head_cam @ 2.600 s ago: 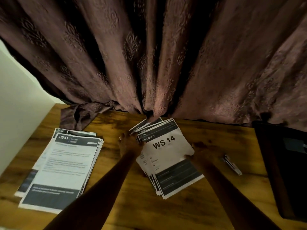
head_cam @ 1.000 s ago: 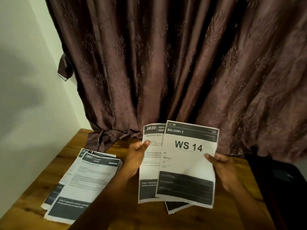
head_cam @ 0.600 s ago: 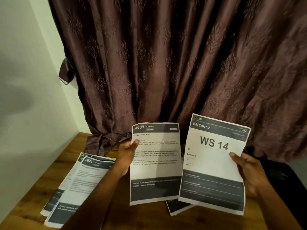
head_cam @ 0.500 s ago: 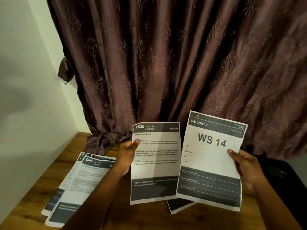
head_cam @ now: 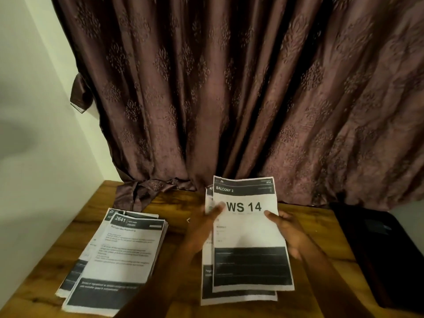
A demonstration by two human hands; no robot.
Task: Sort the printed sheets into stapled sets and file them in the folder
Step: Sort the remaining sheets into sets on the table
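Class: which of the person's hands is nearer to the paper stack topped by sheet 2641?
Left. The left hand is just right of the 2641 stack; the right hand is farther right, across the WS 14 sheet.

Dim, warm light. Wall [head_cam: 34, 134] left of the hands is brightest, with a soft grey shadow across it. Curtain [head_cam: 229, 88] folds go dark. Hands [head_cam: 199, 230] and forearms underexposed, edges smeared by motion blur. Sheet [head_cam: 247, 226] between them reads "WS 14"; small print is soft. Folder [head_cam: 378, 249] to the right is nearly black. Wide-angle bending at the edges.
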